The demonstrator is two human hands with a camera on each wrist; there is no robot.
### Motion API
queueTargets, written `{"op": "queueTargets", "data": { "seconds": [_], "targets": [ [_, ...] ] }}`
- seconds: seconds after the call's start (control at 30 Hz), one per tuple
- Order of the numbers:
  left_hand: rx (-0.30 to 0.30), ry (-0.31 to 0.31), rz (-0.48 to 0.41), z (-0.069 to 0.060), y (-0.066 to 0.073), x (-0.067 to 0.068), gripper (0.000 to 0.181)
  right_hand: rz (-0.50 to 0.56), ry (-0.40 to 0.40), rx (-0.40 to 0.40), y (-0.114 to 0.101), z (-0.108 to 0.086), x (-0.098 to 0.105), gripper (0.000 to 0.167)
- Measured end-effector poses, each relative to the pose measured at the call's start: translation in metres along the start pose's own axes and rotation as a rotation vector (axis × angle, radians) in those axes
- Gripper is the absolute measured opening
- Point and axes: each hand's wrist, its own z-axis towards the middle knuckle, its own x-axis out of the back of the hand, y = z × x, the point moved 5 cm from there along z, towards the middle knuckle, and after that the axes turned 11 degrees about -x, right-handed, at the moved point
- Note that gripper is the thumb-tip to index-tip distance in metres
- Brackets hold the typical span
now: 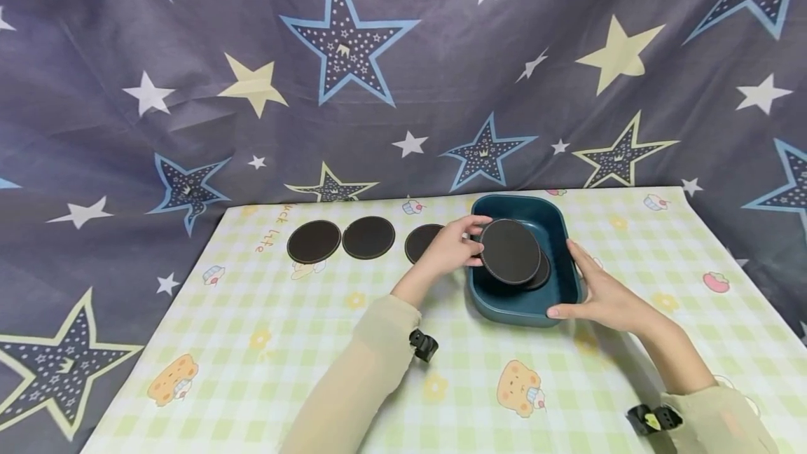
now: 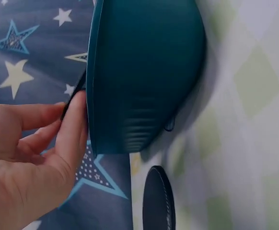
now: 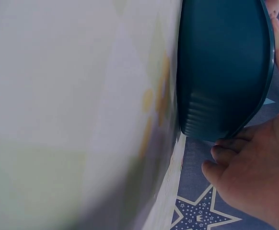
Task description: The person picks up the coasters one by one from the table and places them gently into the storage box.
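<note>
My left hand [image 1: 449, 247] pinches a black round coaster [image 1: 511, 252] by its edge, above the teal plastic bin [image 1: 513, 315]. The left wrist view shows the fingers [image 2: 71, 129] on that coaster's dark edge, just beyond the bin's rim. Inside the bin lies another black coaster [image 1: 539, 276], partly covered by the held one. My right hand [image 1: 608, 296] holds the bin at its right side, thumb at the near corner of the rim and fingers along the right wall. In the right wrist view the hand [image 3: 259, 167] spans the bin's wall [image 3: 221, 72].
Left of the bin, three black coasters lie flat on the checked tablecloth [image 1: 302, 342]: a far-left coaster [image 1: 314, 242], a middle coaster [image 1: 368, 237] and a third coaster [image 1: 419, 240] partly behind my left hand. A star-patterned curtain [image 1: 403, 76] hangs behind the table.
</note>
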Motion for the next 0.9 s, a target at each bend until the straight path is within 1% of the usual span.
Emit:
{"op": "queueTargets", "data": {
  "seconds": [0.17,0.37,0.47,0.53,0.7,0.8,0.9],
  "targets": [
    [-0.008,-0.015,0.162,0.006,0.004,-0.007,0.049,-0.003,-0.001,-0.001,-0.001,0.001,0.000,0.125],
    [0.005,-0.033,0.317,0.015,0.007,-0.019,0.048,-0.013,-0.001,-0.010,0.000,0.001,-0.001,0.125],
    [0.016,-0.046,0.368,0.017,0.008,-0.024,0.046,-0.011,0.003,-0.009,0.000,0.001,-0.001,0.125],
    [0.021,-0.055,0.384,0.018,0.009,-0.027,0.046,-0.009,0.003,-0.010,0.001,0.001,-0.001,0.125],
    [0.025,-0.064,0.432,0.020,0.011,-0.030,0.047,0.000,-0.003,-0.016,0.002,0.001,-0.001,0.125],
    [0.014,-0.067,0.502,0.020,0.013,-0.030,0.049,0.003,-0.007,-0.020,0.002,0.001,-0.001,0.125],
    [-0.012,-0.090,0.570,0.021,0.015,-0.031,0.050,0.007,-0.011,-0.024,0.002,0.001,-0.001,0.125]
  ]
}}
